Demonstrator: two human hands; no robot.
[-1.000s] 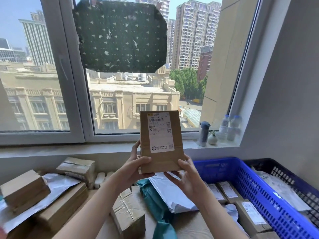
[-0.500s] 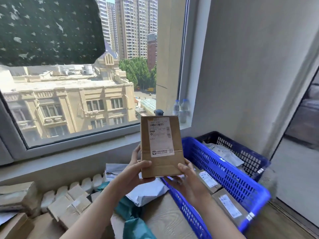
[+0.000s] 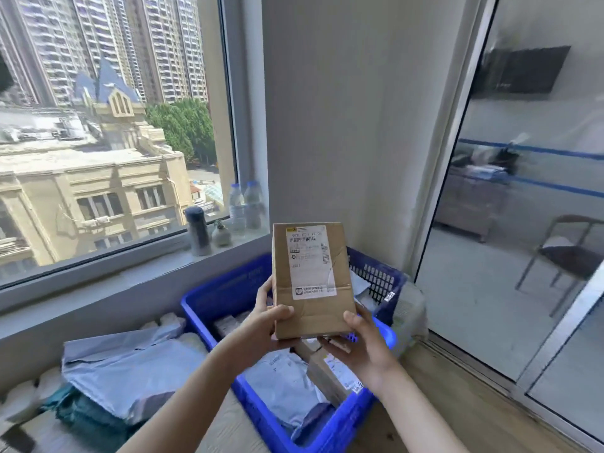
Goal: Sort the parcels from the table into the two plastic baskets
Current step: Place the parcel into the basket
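I have both hands on the brown parcel (image 3: 312, 279): my left hand (image 3: 261, 325) grips its lower left edge, thumb across the front, and my right hand (image 3: 361, 346) cups the lower right corner from below. It stands upright, long axis vertical, label facing me, above the blue basket (image 3: 209, 302). It hides part of the darker basket (image 3: 376, 279) behind; the label print is too blurred to read.

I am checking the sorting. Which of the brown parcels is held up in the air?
The brown parcel with the white label, upright, gripped by the left hand and right hand. The other brown parcel lies in the blue basket.
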